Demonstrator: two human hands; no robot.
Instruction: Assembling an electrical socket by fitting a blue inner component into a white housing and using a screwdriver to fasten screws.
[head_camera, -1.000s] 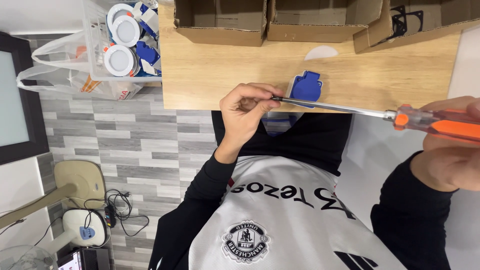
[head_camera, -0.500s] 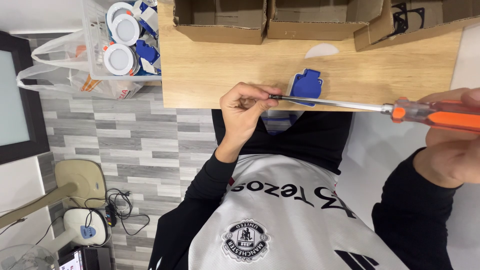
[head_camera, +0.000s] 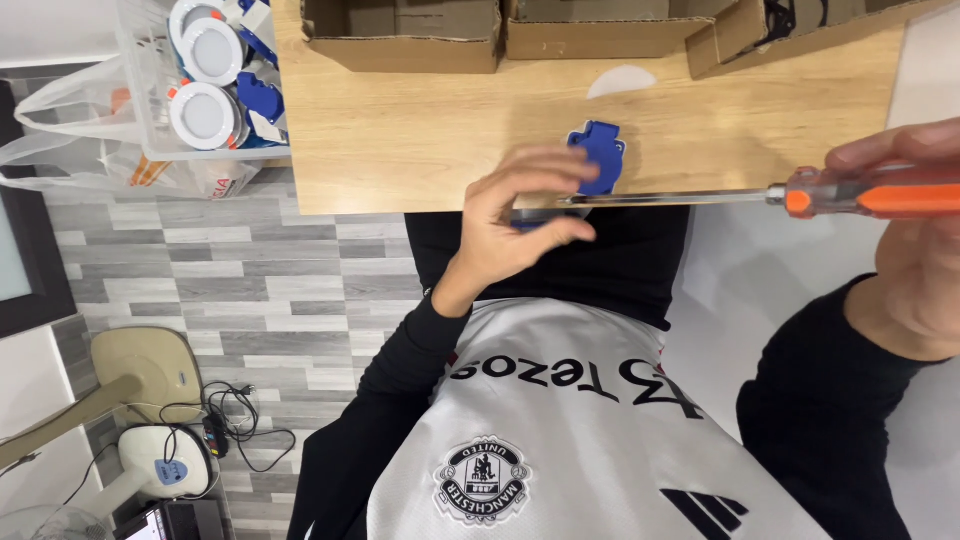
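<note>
Left hand (head_camera: 515, 225): raised over the near edge of the light wooden tabletop (head_camera: 420, 140), fingers spread and curved, thumb out below; it grips nothing, and its fingertips sit just beside the screwdriver tip, seemingly so as to steady or guide it.
Right hand (head_camera: 915, 240): fingers closed around the orange plastic handle of a long steel-shafted screwdriver (head_camera: 860, 197), held level so the shaft runs sideways toward the other hand.
Screwdriver tip: ends close by the blue plastic housing piece (head_camera: 600, 155); whether it touches it I cannot tell.
Blue piece: lies flat on the tabletop near the edge, partly hidden by the left fingers, within easy reach of both hands.
Small white disc (head_camera: 620, 80): lies on the tabletop beyond the blue piece, apart from it.
Open brown cardboard boxes (head_camera: 400, 35): lined along the far side of the tabletop.
Clear plastic bin (head_camera: 205, 90): beside the table's end, holding round white light fittings with blue parts.
</note>
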